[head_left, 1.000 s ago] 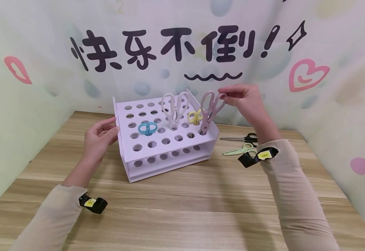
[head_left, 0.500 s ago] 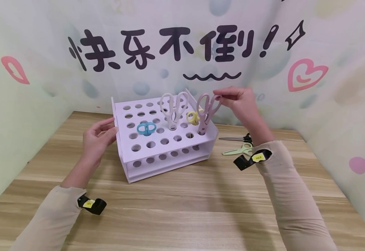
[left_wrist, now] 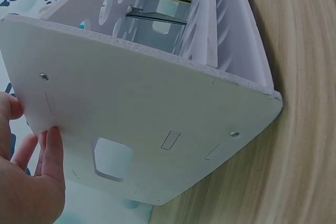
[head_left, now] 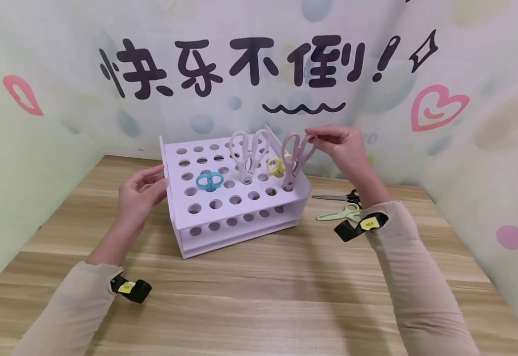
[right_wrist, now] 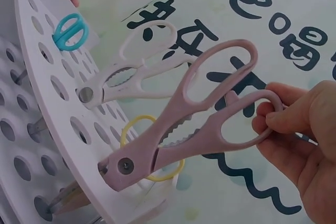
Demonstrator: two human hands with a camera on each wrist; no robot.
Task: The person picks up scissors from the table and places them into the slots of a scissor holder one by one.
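In the head view my right hand (head_left: 341,145) pinches one handle loop of the pink scissors (head_left: 292,165) between thumb and fingers. Their blades pass down through a hole at the right front corner of the white rack (head_left: 214,212), and in the right wrist view the blade tip reaches the lower shelf. My left hand (head_left: 139,193) touches the rack's left side panel (left_wrist: 126,98) with its fingertips. White scissors (head_left: 247,160), small blue scissors (head_left: 210,181) and yellow scissors (head_left: 276,166) stand in other holes, handles up.
Black scissors (head_left: 336,198) and light green scissors (head_left: 339,214) lie on the wooden table (head_left: 250,306) right of the rack, partly behind my right forearm. A printed cloth backdrop (head_left: 259,99) hangs close behind the rack, with cloth on both sides.
The pink scissors sit slightly lower in their hole, and my right hand has come down and slightly left with them. My left hand stays at the side panel.
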